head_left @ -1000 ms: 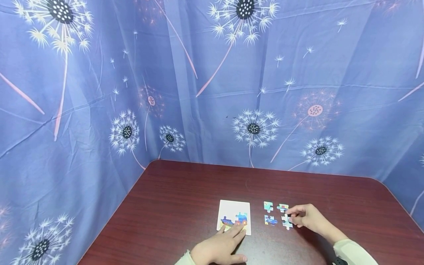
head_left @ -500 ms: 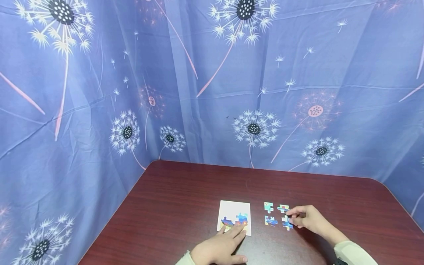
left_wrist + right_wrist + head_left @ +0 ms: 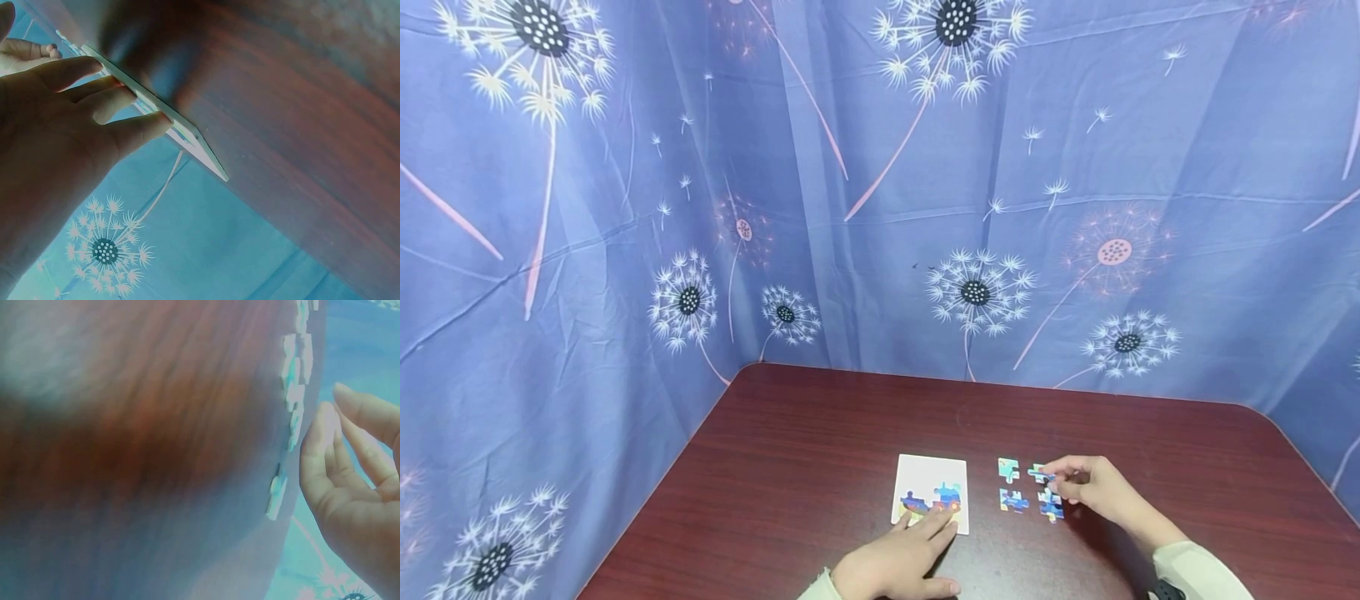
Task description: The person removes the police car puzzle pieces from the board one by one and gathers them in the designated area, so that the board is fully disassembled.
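My left hand [image 3: 901, 557] rests with outstretched fingers on the lower edge of a white puzzle board [image 3: 931, 468]. Joined puzzle pieces [image 3: 915, 502] with a blue and red picture lie on the board, partly under those fingers. In the left wrist view the fingertips [image 3: 164, 120] press the board's rim. My right hand [image 3: 1101, 492] hovers at the loose pieces with bent fingers and holds nothing. Its fingertips overlap the upper right piece [image 3: 1040, 473] in the head view, just above the lower right piece [image 3: 1051, 505]. The right wrist view shows a gap between thumb and fingers.
Two more loose puzzle pieces lie left of the right hand, an upper left piece [image 3: 1008, 470] and a lower left piece [image 3: 1013, 500]. All rest on a dark red wooden table [image 3: 820, 450]. A blue dandelion-patterned curtain [image 3: 865, 275] hangs behind and along the left side.
The right hand has moved up from the lower right piece toward the upper right one, letting go of the lower right piece, which lies on the table. The left hand has not moved.
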A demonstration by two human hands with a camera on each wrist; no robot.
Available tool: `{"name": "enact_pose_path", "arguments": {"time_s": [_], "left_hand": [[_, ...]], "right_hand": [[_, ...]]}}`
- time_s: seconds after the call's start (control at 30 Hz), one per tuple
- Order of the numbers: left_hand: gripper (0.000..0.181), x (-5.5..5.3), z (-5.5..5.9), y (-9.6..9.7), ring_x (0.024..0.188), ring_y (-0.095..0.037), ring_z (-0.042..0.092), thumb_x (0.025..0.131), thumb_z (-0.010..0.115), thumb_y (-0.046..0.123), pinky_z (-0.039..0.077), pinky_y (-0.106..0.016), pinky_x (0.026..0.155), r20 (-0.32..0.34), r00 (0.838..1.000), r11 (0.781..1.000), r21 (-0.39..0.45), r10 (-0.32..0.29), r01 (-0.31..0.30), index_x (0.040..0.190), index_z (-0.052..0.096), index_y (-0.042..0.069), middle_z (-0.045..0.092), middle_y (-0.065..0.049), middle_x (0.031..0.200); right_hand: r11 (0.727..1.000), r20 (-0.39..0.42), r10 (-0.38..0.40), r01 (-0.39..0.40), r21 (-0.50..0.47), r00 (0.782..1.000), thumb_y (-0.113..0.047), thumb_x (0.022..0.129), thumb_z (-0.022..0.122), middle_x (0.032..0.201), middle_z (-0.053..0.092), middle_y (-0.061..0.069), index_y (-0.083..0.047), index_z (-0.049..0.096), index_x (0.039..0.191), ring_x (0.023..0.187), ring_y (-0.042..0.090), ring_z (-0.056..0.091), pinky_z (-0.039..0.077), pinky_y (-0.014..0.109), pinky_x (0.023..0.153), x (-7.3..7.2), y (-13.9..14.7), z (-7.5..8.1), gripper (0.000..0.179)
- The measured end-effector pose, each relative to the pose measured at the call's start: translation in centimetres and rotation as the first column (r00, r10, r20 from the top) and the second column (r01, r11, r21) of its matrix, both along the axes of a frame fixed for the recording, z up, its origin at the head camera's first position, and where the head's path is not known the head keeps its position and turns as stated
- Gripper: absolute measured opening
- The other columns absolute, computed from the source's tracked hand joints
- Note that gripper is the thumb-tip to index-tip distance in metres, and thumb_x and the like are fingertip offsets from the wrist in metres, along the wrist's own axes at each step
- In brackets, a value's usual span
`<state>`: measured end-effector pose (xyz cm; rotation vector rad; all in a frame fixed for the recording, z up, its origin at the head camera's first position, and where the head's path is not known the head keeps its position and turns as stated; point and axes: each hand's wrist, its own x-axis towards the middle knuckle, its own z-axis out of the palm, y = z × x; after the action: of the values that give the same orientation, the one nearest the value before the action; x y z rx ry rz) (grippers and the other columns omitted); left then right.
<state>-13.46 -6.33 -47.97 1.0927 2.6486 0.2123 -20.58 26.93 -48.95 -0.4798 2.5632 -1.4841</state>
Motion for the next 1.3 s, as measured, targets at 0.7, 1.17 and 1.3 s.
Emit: {"name": "enact_pose_path", "arguments": {"time_s": [0.7,1.17,1.3], "left_hand": [[0.074,0.2,0.5,-0.1,0.144,-0.012,0.022,0.094,0.047,0.059,0.033,-0.049,0.108,-0.043,0.999,1.0,0.0,-0.02,0.02,0.148,0.037,0.009,0.025,-0.003,0.158],[0.074,0.0,0.1,-0.1,0.142,-0.012,0.025,0.093,0.048,0.059,0.033,-0.047,0.109,-0.074,0.997,0.999,-0.008,-0.032,0.032,0.147,0.04,0.009,0.025,-0.003,0.158],[0.074,0.0,0.2,-0.1,0.143,-0.011,0.024,0.093,0.046,0.06,0.033,-0.047,0.109,-0.082,0.996,0.999,-0.017,-0.037,0.035,0.147,0.039,0.01,0.026,-0.003,0.157]], "right_hand": [[0.998,-0.086,0.052,-0.054,-0.027,0.995,-0.006,0.088,0.067,0.084,0.064,0.008,0.007,0.065,0.112,0.069,0.016,0.062,0.054,0.032,0.059,-1.5,-5.2,1.7,0.027],[0.987,-0.08,0.154,-0.157,-0.033,0.985,-0.006,0.088,0.068,0.085,0.064,0.008,0.004,0.067,0.11,0.07,0.009,0.058,0.051,0.024,0.06,-1.9,-10.1,1.1,0.024],[0.98,-0.074,0.185,-0.189,-0.057,0.98,-0.004,0.087,0.069,0.085,0.064,0.01,0.006,0.067,0.109,0.067,0.008,0.057,0.049,0.023,0.056,-1.9,-11.1,0.4,0.024]]}}
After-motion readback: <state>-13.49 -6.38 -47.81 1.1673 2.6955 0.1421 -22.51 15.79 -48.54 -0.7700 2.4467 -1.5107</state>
